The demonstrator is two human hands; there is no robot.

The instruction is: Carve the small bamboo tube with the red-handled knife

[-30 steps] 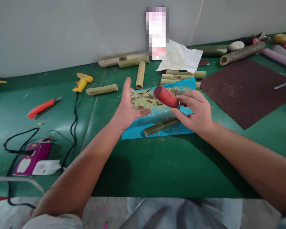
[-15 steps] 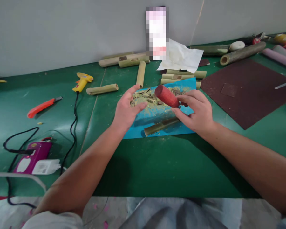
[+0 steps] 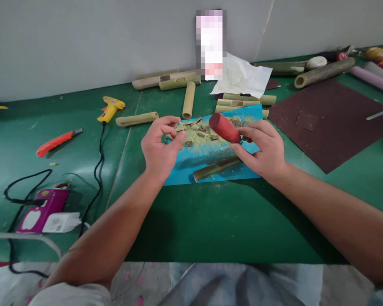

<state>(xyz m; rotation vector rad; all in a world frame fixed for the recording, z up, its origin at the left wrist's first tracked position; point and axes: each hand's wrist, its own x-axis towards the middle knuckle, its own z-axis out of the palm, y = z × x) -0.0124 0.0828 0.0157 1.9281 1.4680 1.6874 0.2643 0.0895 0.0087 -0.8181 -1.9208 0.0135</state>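
My right hand (image 3: 263, 146) pinches a tool with a thick red handle (image 3: 225, 127) near the handle's lower end. The tool's working end is hidden by the fingers. Empty, with thumb and fingers apart, my left hand (image 3: 161, 146) hovers by the left edge of a blue sheet (image 3: 185, 168). On that sheet lies a bamboo tube (image 3: 212, 169), its right end hidden under my right hand. Bamboo chips and sawdust (image 3: 202, 135) are scattered over the sheet's far half.
A yellow glue gun (image 3: 110, 109), an orange utility knife (image 3: 59, 142) and a purple power strip (image 3: 44, 208) with cords lie at left. More bamboo pieces (image 3: 137, 119) lie beyond the sheet. A dark brown mat (image 3: 330, 131) is at right; a blurred phone (image 3: 211, 46) leans on the wall.
My left hand has moved left, away from the chips, uncovering more of them, and its fingers have curled somewhat. My right hand and the red-handled tool have barely moved.
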